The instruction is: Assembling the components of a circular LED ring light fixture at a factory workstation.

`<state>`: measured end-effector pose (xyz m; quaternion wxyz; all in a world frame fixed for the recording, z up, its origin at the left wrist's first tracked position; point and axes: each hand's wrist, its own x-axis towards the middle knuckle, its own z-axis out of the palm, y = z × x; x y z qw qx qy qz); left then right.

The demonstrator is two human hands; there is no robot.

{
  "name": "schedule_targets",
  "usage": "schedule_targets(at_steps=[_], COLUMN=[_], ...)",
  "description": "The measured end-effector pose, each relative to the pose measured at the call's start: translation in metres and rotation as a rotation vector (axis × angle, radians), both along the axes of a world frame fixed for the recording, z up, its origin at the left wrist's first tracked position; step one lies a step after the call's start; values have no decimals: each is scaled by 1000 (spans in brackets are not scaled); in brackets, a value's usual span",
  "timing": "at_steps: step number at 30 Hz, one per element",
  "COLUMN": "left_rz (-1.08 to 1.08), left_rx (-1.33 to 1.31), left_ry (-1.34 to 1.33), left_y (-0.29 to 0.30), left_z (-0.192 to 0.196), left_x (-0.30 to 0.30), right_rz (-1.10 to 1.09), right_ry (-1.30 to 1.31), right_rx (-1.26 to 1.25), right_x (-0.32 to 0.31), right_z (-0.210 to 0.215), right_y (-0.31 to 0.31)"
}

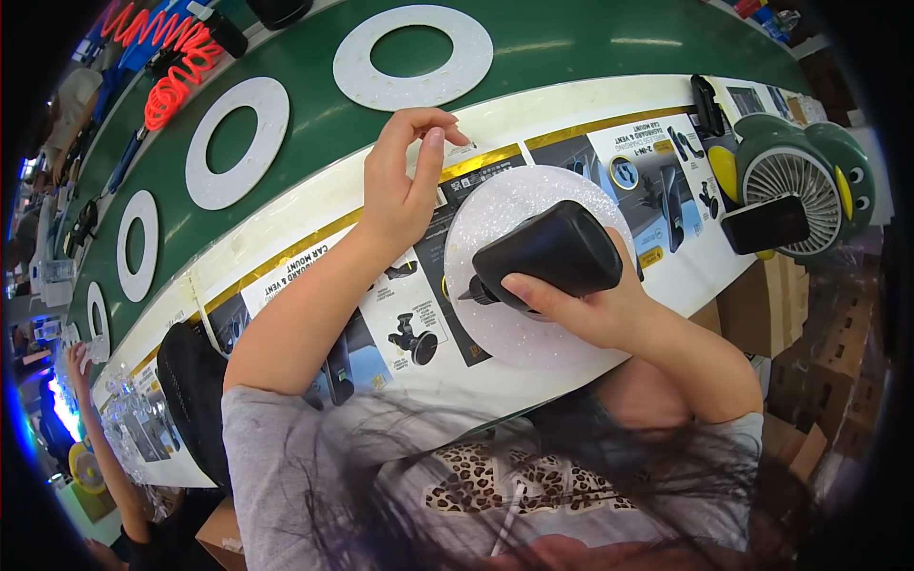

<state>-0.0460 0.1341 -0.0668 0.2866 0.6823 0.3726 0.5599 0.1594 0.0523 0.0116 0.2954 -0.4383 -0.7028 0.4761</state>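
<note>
My right hand (605,309) is closed around a black hand tool (547,252) with a rounded, block-like body, its thumb lying along the near side. A short pointed nose sticks out at the tool's left. Beneath it lies a white, glittery disc (562,186) on the work surface; the tool and my hand hide its middle, so I cannot tell if it has a hole. My left hand (400,181) is raised to the left of the disc, fingers loosely bent and thumb apart, with nothing visible in it. Printed packaging sheets (381,338) lie under both arms.
White rings (357,71) lie spaced along the green surface (295,57) beyond. At the right are a green-and-yellow fan (790,195), a dark phone-like slab (766,226) and cardboard boxes (762,300). A red coiled hose (176,90) hangs at upper left. Another person's hand (78,366) reaches in at far left.
</note>
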Motion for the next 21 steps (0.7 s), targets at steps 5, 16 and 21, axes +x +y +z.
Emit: schedule_targets(at_steps=[5, 16, 21], left_rz=[-4, -5, -17], left_rx=[-9, -14, -15], left_ry=[-1, 17, -3], left_y=[0, -1, 0], left_z=[-1, -1, -2], left_x=[-1, -2, 0], right_rz=[-77, 24, 27], right_ry=[117, -62, -107], right_rx=[66, -28, 6], right_x=[-2, 20, 19], right_z=[1, 19, 19], right_y=[-1, 2, 2])
